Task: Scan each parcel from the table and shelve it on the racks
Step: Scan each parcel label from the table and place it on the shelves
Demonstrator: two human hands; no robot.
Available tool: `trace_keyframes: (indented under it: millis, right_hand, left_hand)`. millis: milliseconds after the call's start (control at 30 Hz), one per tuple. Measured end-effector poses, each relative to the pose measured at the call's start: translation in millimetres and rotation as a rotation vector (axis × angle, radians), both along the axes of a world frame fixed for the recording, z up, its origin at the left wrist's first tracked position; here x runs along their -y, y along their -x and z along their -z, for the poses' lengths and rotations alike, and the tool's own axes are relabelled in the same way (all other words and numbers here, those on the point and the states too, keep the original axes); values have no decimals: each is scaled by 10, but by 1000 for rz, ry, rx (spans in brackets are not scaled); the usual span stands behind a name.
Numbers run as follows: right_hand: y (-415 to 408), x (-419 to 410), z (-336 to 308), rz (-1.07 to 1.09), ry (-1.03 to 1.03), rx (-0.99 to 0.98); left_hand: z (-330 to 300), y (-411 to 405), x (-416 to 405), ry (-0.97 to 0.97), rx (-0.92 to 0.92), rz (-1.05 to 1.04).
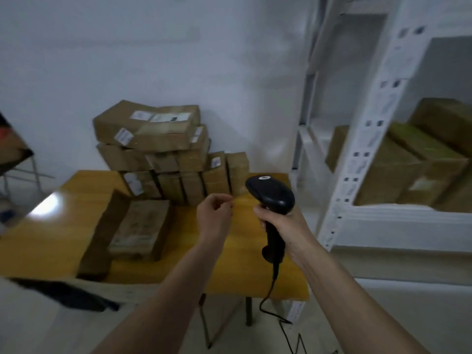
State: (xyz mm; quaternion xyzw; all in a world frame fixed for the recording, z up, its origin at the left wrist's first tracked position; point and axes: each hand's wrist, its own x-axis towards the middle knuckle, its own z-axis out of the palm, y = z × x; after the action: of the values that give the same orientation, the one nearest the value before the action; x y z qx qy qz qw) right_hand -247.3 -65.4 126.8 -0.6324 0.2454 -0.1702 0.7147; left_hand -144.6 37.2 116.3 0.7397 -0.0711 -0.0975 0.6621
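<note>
The right hand [277, 221] grips the handle of a black scanner [270, 198], its fingers [263, 213] curled around it, and the cable [268, 295] hangs down to the floor. The left hand [214, 218] is above the yellow desk [242, 267] with loosely curled fingers and holds nothing. The parcels [153, 149] are stacked at the far side of the desk, and one flat parcel [139, 228] lies nearer. More boxes [408, 162] stand on the white rack [357, 159] at the right.

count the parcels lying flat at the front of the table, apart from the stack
2: a dark flat parcel on the left and a lighter parcel right beside it. Others may be hidden behind the stack.
</note>
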Motion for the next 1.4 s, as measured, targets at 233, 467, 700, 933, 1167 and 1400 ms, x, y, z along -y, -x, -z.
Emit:
trace_keyframes:
  millis: [233, 467, 700, 933, 1167, 1400]
  right_hand:
    - [-940, -820, 363, -30, -121, -100]
    - [-1565, -1354, 702, -75, -200, -260]
    - [-2158, -1436, 868, -118, -245, -352]
    - [-2699, -1285, 1141, -215, -313, -440]
    - [-3069, -1316, 1556, -246, -357, -562]
    - [-3402, -1557, 1768, -295, -416, -632]
  left_hand:
    - [381, -853, -1202, -196, -57, -80]
    - [748, -1403, -1944, -358, -240, -33]
    - [1010, -1899, -2077, -437, -418, -53]
    - [1261, -2499, -2172, -678, -448, -119]
    - [1592, -2825, -2278, -709, -542, -95]
    - [1918, -3147, -2344, -674, -635, -69]
